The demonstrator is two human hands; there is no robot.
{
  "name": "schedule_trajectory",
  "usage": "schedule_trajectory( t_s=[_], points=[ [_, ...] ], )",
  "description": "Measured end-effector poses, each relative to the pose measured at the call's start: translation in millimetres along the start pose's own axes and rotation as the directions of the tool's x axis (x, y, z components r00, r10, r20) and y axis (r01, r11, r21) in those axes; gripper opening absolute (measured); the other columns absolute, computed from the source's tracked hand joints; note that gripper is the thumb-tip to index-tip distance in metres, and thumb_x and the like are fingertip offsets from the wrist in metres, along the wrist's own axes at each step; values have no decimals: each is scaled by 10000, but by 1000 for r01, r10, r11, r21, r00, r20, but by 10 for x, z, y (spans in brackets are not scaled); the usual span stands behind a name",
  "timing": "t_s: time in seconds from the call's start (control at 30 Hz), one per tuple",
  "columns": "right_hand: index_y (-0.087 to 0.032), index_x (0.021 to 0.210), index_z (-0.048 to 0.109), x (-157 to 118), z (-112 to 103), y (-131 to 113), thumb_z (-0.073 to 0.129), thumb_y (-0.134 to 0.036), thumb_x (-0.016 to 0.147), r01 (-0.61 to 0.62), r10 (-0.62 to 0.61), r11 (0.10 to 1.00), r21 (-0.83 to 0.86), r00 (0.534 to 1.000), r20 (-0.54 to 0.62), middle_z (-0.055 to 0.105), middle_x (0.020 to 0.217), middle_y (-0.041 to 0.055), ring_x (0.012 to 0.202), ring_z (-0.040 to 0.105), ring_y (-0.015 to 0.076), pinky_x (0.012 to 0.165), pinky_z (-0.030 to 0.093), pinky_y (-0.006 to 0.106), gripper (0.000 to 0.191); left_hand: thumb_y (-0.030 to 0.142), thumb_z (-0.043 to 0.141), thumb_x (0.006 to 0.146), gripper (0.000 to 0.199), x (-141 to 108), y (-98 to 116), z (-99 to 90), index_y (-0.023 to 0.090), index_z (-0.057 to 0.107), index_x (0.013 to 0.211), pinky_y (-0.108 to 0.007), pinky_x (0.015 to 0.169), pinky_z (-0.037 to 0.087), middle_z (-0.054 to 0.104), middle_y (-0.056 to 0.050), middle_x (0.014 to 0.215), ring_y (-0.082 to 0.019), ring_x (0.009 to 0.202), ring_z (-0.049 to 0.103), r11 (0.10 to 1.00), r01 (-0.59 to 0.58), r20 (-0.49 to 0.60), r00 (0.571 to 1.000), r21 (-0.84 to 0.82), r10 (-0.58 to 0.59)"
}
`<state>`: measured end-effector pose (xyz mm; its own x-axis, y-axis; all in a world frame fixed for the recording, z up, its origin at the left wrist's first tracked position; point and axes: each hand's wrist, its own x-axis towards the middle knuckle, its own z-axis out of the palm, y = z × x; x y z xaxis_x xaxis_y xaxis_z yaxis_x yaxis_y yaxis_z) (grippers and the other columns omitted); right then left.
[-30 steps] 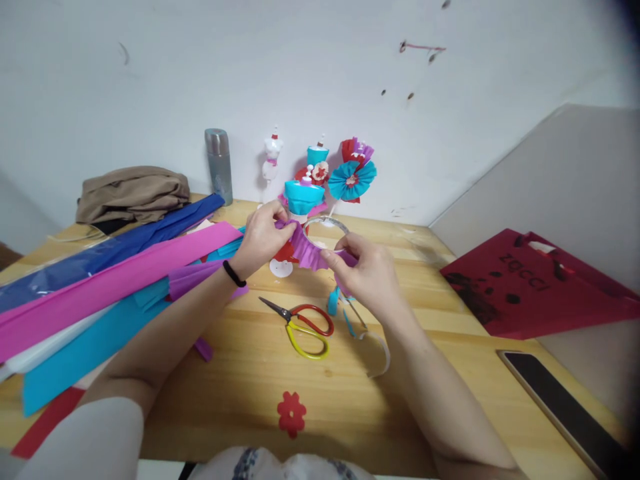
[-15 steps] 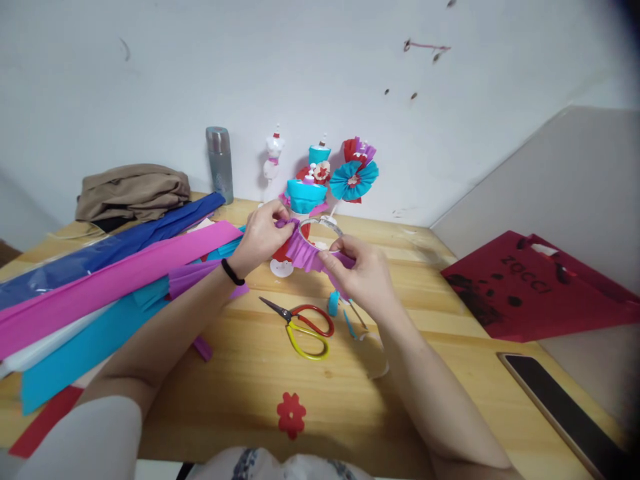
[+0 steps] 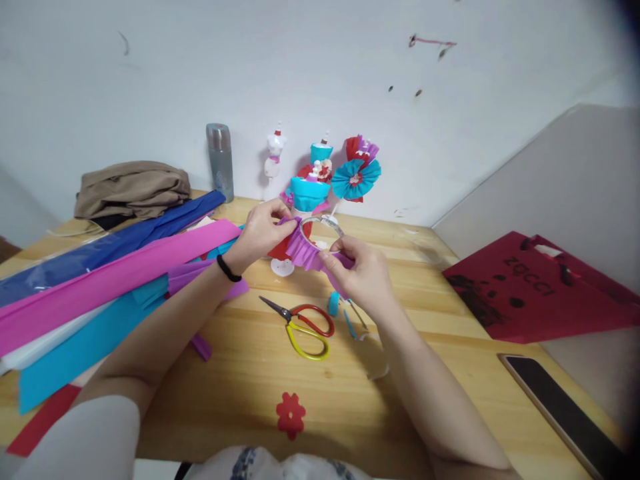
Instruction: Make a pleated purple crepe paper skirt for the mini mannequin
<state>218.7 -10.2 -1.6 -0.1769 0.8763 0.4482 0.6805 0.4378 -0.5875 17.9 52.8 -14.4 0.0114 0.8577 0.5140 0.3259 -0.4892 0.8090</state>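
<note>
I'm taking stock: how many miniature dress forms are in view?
4 visible: white form at left; teal-topped form at centre; teal form in front of it; flowered form at right. The left hand may hide another.

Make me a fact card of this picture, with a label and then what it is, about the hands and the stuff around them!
Left hand: pinches a ruffled purple paper strip
Right hand: pinches the same strip, beside a silvery round ring
Left wrist: black band
Cutting tool: metal scissors with red and yellow handles, on the pale wooden table
Nearest the person: red flower-shaped cutout
Left side: long flat pink strip
Far left: grey metal flask
</note>
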Motion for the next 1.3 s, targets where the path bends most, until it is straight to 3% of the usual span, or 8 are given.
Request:
schedule_trajectory(
  t_s=[0.1,0.4,0.97,1.3],
  points=[
    [-225,671,499,1,8,17,586,-476,833,-5,5,1000,-15,1000,5,471,541,-29,511,407,136,550,299,298,312,142,654,740,107,-13,-10,10,179,559,708,-305,771,547,668,-22,790,-158,785,637,1000,12,21,1000,-27,-11],
    [-231,660,477,8,18,20,583,-473,838,-6,7,1000,-11,1000,21,467,538,-27,513,409,141,552,288,302,319,62,618,740,135,-54,-38,0,180,566,701,-297,784,541,631,-9,793,-150,791,616,991,-106,51,993,80,102],
    [-231,655,480,14,-8,26,591,-465,827,-13,14,1000,-16,999,52,467,533,-30,510,406,138,548,292,299,310,77,618,736,109,-26,-75,-74,184,621,720,-300,789,529,647,-26,848,-158,820,618,988,-151,141,979,31,145],
    [-228,666,493,24,19,49,588,-469,828,-1,2,1000,-18,998,58,496,548,-18,520,424,145,563,304,301,306,44,601,750,161,-37,-32,-111,196,607,698,-318,798,482,619,-14,830,-169,829,597,960,-252,167,959,121,231]
  ],
)
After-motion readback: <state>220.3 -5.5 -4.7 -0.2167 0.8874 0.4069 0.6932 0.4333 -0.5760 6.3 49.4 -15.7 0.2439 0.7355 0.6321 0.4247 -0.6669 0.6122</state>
